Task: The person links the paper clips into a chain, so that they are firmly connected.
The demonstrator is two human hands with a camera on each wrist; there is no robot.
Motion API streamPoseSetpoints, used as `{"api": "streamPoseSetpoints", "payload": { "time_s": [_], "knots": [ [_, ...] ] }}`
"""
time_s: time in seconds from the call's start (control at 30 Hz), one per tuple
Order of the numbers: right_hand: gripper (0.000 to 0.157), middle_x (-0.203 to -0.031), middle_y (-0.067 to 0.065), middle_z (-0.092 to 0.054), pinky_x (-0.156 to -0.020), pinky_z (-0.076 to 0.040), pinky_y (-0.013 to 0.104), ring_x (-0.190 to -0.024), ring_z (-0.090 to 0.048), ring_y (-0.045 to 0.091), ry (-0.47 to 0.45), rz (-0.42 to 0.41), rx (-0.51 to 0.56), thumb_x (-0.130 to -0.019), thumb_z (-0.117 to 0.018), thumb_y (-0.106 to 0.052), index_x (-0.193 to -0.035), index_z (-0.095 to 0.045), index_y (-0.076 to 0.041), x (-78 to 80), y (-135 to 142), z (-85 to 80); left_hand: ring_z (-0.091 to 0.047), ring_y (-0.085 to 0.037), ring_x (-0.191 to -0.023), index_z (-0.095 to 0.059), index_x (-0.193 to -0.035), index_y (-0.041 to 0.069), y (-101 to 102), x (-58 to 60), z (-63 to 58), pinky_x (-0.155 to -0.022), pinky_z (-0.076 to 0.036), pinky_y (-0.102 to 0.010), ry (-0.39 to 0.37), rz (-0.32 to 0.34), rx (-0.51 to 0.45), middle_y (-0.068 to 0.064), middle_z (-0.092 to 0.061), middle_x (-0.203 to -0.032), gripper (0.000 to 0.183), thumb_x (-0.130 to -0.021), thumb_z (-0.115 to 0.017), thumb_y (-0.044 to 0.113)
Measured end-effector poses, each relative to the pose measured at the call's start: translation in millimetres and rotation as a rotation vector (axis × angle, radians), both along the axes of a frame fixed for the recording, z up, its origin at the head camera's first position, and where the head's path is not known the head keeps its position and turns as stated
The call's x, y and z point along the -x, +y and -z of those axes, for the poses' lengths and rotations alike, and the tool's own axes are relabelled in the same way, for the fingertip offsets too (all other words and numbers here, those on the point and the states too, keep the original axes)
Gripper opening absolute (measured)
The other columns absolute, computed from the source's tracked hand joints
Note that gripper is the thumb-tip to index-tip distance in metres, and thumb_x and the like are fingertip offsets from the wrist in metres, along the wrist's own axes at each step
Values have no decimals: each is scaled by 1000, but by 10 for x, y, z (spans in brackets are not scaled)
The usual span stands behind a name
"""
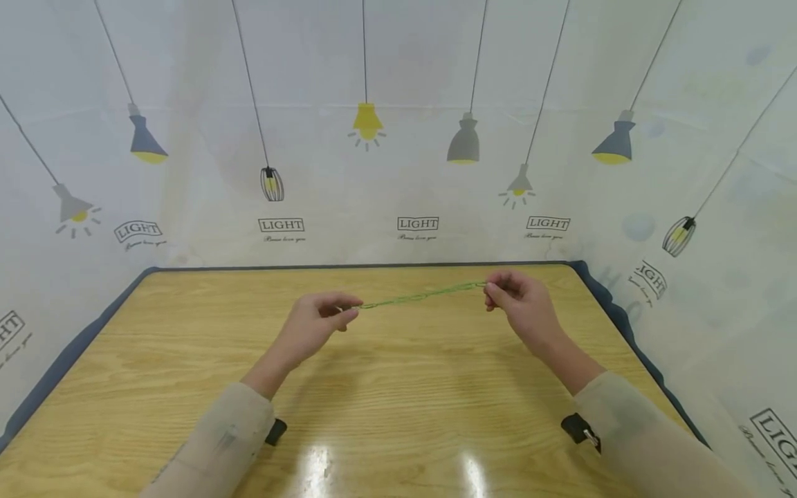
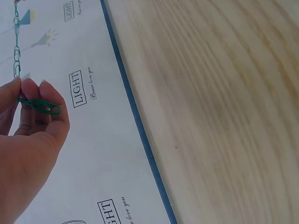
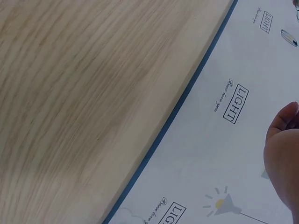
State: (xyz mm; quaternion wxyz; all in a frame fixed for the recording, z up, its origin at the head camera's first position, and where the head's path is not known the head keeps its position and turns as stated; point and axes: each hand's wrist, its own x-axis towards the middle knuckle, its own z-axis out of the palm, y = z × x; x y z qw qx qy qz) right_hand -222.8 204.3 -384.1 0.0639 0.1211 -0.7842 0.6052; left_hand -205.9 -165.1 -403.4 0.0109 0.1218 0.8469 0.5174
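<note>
A chain of green paper clips (image 1: 423, 295) is stretched in the air over the wooden table, its right end a little higher. My left hand (image 1: 317, 319) pinches the chain's left end between thumb and fingers. In the left wrist view, a green paper clip (image 2: 46, 107) lies across the curled fingers of that hand (image 2: 35, 135), and more linked clips run upward from the fingertips. My right hand (image 1: 526, 308) pinches the other end between thumb and forefinger. Only part of the right hand (image 3: 282, 158) shows at the edge of the right wrist view, with its fingertips mostly hidden.
The wood-grain table (image 1: 398, 387) has a dark blue edge (image 1: 361, 265) at the back and sides. White wall sheets printed with hanging lamps and the word LIGHT (image 1: 418, 223) rise behind and beside it. Black clips (image 1: 582, 430) hang at both sleeves.
</note>
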Motion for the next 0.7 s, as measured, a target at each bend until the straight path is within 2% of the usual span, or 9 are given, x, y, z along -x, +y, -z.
{"api": "streamPoseSetpoints", "payload": {
  "time_s": [0.23,0.43,0.57,0.7],
  "knots": [
    [19,-91,-11,-69,-81,-63,25,-85,-68,7,-42,31,35,-108,-62,-10,-115,-62,8,-41,96,-29,-72,-36,-99,-76,-129,14,-39,-3,-3,-94,-58,-56,-40,-8,-53,-14,-76,-122,26,-106,-69,25],
    [22,-93,-11,-69,-81,-63,23,-87,-69,9,-30,29,30,-109,-61,-12,-118,-62,8,-45,170,1,-71,-21,-95,-75,-130,12,-125,19,5,-96,-59,-45,-102,-26,-118,-11,-76,-121,29,-105,-69,26],
    [23,-93,-11,-70,-81,-63,23,-85,-69,6,-19,26,28,-109,-61,-12,-118,-61,9,-41,198,25,-71,-16,-93,-76,-127,7,-174,36,-1,-96,-61,-33,-132,-41,-240,0,-77,-109,31,-104,-72,27],
    [25,-92,-11,-70,-81,-63,24,-84,-69,5,-20,27,29,-109,-61,-11,-118,-60,12,-50,202,28,-72,-11,-86,-78,-115,4,-168,37,-40,-93,-63,-27,-161,-29,-473,5,-78,-99,21,-100,-77,19]
  ]
}}
